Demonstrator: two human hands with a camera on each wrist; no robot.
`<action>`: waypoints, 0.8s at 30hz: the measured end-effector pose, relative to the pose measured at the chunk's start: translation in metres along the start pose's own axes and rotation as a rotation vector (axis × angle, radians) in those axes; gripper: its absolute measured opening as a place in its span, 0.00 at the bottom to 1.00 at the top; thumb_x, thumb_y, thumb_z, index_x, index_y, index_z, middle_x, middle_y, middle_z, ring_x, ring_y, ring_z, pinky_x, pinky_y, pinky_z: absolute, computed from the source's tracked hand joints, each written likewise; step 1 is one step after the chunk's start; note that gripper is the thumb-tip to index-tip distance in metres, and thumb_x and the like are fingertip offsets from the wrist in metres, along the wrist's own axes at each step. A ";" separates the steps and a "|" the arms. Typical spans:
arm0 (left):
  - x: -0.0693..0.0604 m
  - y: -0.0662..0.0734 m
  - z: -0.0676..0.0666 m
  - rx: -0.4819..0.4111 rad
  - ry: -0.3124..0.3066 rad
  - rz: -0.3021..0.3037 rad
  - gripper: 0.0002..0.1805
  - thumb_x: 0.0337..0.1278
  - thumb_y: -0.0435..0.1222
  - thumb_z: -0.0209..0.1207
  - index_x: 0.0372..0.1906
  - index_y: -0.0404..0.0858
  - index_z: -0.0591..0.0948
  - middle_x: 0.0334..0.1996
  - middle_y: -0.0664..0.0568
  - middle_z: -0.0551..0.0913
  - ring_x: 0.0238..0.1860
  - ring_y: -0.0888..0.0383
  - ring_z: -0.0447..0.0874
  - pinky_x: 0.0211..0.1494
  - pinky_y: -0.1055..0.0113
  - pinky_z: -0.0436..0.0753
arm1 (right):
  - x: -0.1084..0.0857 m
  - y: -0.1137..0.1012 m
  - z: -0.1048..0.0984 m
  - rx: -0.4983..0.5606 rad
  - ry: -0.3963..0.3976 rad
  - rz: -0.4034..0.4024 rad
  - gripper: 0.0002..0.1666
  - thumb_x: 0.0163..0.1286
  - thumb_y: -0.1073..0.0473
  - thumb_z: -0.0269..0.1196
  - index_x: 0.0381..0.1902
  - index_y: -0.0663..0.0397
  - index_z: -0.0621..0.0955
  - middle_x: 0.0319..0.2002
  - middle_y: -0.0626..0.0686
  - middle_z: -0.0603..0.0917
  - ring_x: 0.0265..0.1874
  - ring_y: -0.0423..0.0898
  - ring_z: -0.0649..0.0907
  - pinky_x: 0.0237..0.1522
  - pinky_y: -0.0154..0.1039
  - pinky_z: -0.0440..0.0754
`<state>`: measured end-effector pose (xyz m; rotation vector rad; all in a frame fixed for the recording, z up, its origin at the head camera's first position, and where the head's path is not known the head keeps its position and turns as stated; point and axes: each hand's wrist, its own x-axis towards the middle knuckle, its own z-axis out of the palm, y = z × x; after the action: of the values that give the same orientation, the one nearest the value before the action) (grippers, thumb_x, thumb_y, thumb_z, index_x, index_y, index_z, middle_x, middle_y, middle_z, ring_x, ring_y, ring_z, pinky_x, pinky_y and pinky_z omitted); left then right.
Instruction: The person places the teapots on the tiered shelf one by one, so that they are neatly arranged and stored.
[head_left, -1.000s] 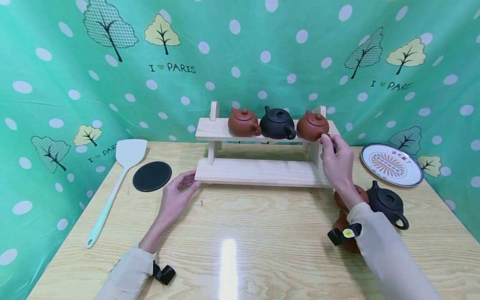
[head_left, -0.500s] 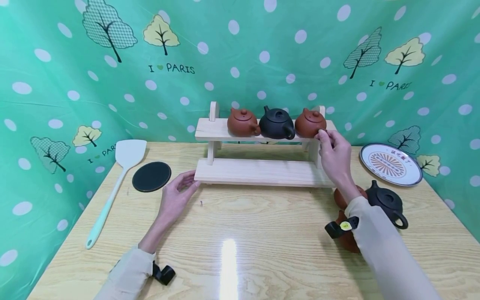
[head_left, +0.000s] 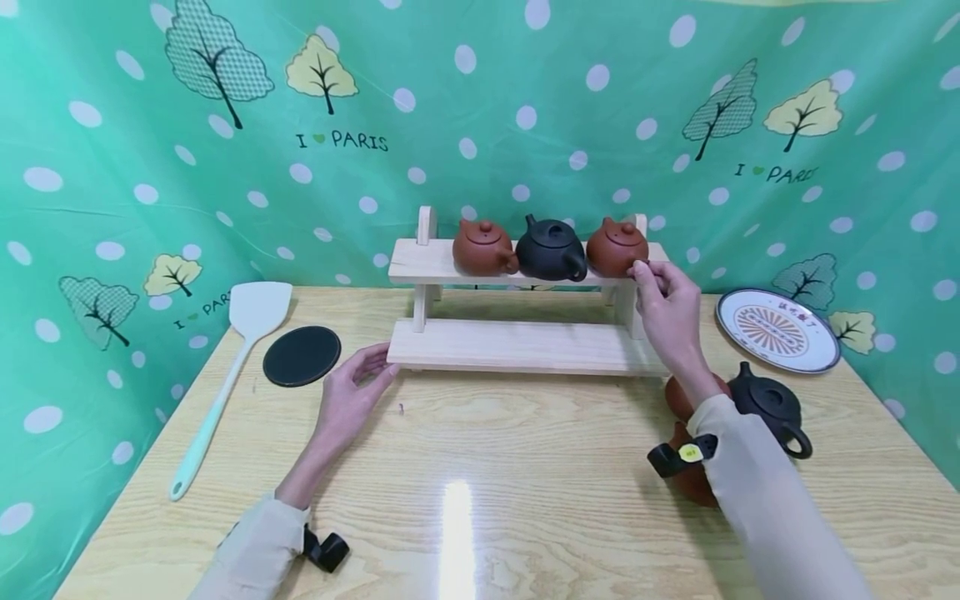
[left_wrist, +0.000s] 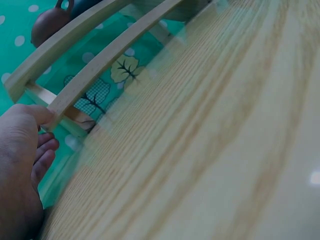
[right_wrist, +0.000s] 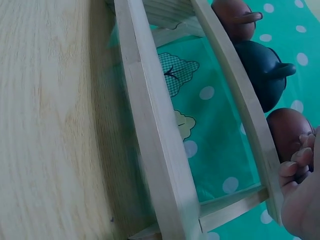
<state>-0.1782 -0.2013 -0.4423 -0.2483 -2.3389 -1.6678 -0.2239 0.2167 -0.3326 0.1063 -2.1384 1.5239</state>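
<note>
My right hand (head_left: pixel 672 312) pinches the handle of a reddish-brown teapot (head_left: pixel 617 248) at the right end of the upper tier of a wooden two-tier shelf (head_left: pixel 517 345). Its fingers hide most of that handle. To the left on the same tier sit a black teapot (head_left: pixel 550 250), spout to the back, and another reddish-brown teapot (head_left: pixel 482 249). At the lower tier's left end, my left hand (head_left: pixel 352 398) holds the board's corner. In the left wrist view the thumb (left_wrist: pixel 37 114) lies against the board's end, with the other fingers below it.
On the table's right are a black teapot (head_left: pixel 767 404) and two reddish-brown teapots, partly behind my right arm. A white patterned plate (head_left: pixel 777 331) lies behind them. On the left lie a black round coaster (head_left: pixel 302 356) and a pale spatula (head_left: pixel 232 379). A green curtain (head_left: pixel 480 100) hangs behind.
The right-hand teapot has shifted slightly left along the upper tier, closer to the black one, with my right hand still on its handle. My left hand stays on the shelf.
</note>
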 end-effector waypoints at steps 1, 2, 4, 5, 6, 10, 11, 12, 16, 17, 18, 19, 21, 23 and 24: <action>0.000 0.000 0.000 0.001 0.002 -0.003 0.23 0.70 0.40 0.66 0.64 0.33 0.80 0.55 0.42 0.85 0.56 0.50 0.83 0.59 0.73 0.81 | -0.001 0.000 0.000 0.008 0.005 0.005 0.20 0.81 0.50 0.58 0.51 0.64 0.82 0.26 0.56 0.75 0.22 0.42 0.72 0.22 0.31 0.68; 0.000 0.000 -0.001 0.001 0.003 -0.006 0.23 0.70 0.40 0.67 0.63 0.33 0.80 0.55 0.42 0.85 0.56 0.50 0.83 0.59 0.73 0.81 | -0.002 0.000 -0.001 0.014 0.009 0.013 0.20 0.81 0.50 0.58 0.51 0.63 0.82 0.26 0.57 0.75 0.23 0.43 0.72 0.22 0.31 0.69; 0.000 -0.001 -0.001 -0.002 0.006 -0.009 0.23 0.70 0.40 0.67 0.63 0.33 0.81 0.55 0.42 0.85 0.55 0.50 0.83 0.59 0.74 0.81 | -0.005 0.000 -0.003 0.025 0.022 0.031 0.19 0.81 0.49 0.59 0.52 0.61 0.82 0.27 0.56 0.75 0.24 0.44 0.72 0.22 0.31 0.70; 0.000 -0.001 -0.001 -0.003 0.006 -0.009 0.23 0.70 0.40 0.67 0.63 0.33 0.81 0.55 0.43 0.85 0.55 0.50 0.83 0.59 0.75 0.80 | -0.006 0.000 -0.004 0.023 0.027 0.041 0.19 0.81 0.49 0.59 0.53 0.60 0.82 0.27 0.56 0.75 0.24 0.44 0.73 0.23 0.31 0.70; 0.000 -0.001 -0.001 -0.004 0.007 -0.008 0.23 0.70 0.40 0.67 0.63 0.33 0.81 0.55 0.43 0.85 0.55 0.50 0.84 0.59 0.75 0.80 | -0.007 0.000 -0.006 0.023 0.032 0.040 0.20 0.81 0.49 0.59 0.52 0.60 0.82 0.26 0.55 0.75 0.24 0.44 0.73 0.22 0.31 0.69; 0.000 0.000 -0.001 -0.005 0.010 -0.001 0.23 0.69 0.40 0.67 0.63 0.33 0.81 0.54 0.42 0.86 0.54 0.50 0.84 0.58 0.75 0.81 | -0.012 0.001 -0.014 0.027 0.050 0.035 0.19 0.81 0.51 0.60 0.52 0.64 0.82 0.23 0.48 0.74 0.22 0.42 0.72 0.21 0.30 0.68; 0.000 0.000 -0.001 -0.004 0.010 0.001 0.23 0.69 0.40 0.68 0.63 0.33 0.81 0.54 0.42 0.86 0.54 0.50 0.84 0.58 0.75 0.81 | -0.014 0.001 -0.017 0.021 0.052 0.034 0.19 0.80 0.51 0.60 0.51 0.64 0.82 0.23 0.47 0.74 0.22 0.42 0.71 0.21 0.30 0.67; 0.000 0.000 -0.001 -0.006 0.010 0.001 0.23 0.69 0.40 0.68 0.62 0.32 0.81 0.54 0.42 0.86 0.54 0.50 0.84 0.58 0.75 0.81 | -0.017 0.001 -0.020 0.013 0.053 0.034 0.18 0.80 0.52 0.60 0.51 0.64 0.82 0.22 0.47 0.73 0.21 0.42 0.71 0.21 0.30 0.67; 0.000 0.001 -0.001 -0.006 0.006 -0.002 0.23 0.69 0.40 0.67 0.63 0.33 0.81 0.55 0.42 0.85 0.55 0.50 0.84 0.59 0.74 0.81 | -0.028 0.001 -0.032 -0.040 0.031 0.055 0.19 0.81 0.51 0.60 0.52 0.62 0.83 0.23 0.47 0.74 0.22 0.42 0.72 0.21 0.31 0.67; 0.000 0.001 -0.002 -0.006 0.006 -0.004 0.23 0.69 0.40 0.67 0.63 0.33 0.81 0.55 0.42 0.85 0.55 0.50 0.84 0.59 0.74 0.81 | -0.031 0.001 -0.035 -0.056 0.021 0.056 0.19 0.81 0.50 0.59 0.52 0.61 0.83 0.24 0.47 0.74 0.22 0.42 0.72 0.21 0.31 0.67; 0.000 0.000 -0.002 -0.005 0.005 -0.005 0.23 0.69 0.40 0.67 0.63 0.33 0.80 0.55 0.42 0.85 0.55 0.50 0.84 0.59 0.74 0.80 | -0.034 0.001 -0.038 -0.070 0.010 0.060 0.19 0.81 0.50 0.59 0.53 0.61 0.83 0.24 0.48 0.74 0.22 0.43 0.72 0.20 0.31 0.68; 0.000 0.000 -0.002 -0.005 0.004 -0.006 0.23 0.70 0.40 0.67 0.63 0.33 0.80 0.55 0.42 0.85 0.55 0.50 0.84 0.59 0.74 0.80 | -0.037 0.002 -0.042 -0.083 -0.001 0.061 0.19 0.81 0.50 0.59 0.52 0.60 0.83 0.24 0.48 0.75 0.22 0.43 0.72 0.20 0.31 0.68; 0.000 0.000 -0.001 -0.006 0.004 -0.008 0.23 0.70 0.40 0.67 0.64 0.33 0.80 0.56 0.42 0.85 0.55 0.50 0.84 0.59 0.75 0.80 | -0.043 0.002 -0.048 -0.106 -0.019 0.062 0.18 0.81 0.50 0.58 0.53 0.58 0.83 0.24 0.48 0.75 0.21 0.43 0.73 0.19 0.31 0.69; 0.001 0.000 -0.001 -0.010 0.002 -0.009 0.23 0.70 0.40 0.67 0.64 0.33 0.80 0.56 0.42 0.85 0.55 0.50 0.83 0.59 0.74 0.80 | -0.049 0.003 -0.055 -0.121 -0.034 0.062 0.18 0.82 0.50 0.58 0.54 0.57 0.83 0.24 0.48 0.75 0.21 0.44 0.73 0.19 0.31 0.71; 0.001 0.000 -0.001 -0.012 0.001 -0.009 0.23 0.70 0.40 0.67 0.64 0.33 0.80 0.56 0.42 0.85 0.55 0.50 0.83 0.60 0.74 0.80 | -0.052 0.003 -0.058 -0.129 -0.039 0.063 0.18 0.82 0.50 0.58 0.54 0.58 0.83 0.23 0.48 0.75 0.21 0.43 0.73 0.19 0.31 0.71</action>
<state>-0.1789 -0.2023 -0.4419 -0.2398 -2.3339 -1.6859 -0.1593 0.2585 -0.3439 0.0240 -2.2843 1.4248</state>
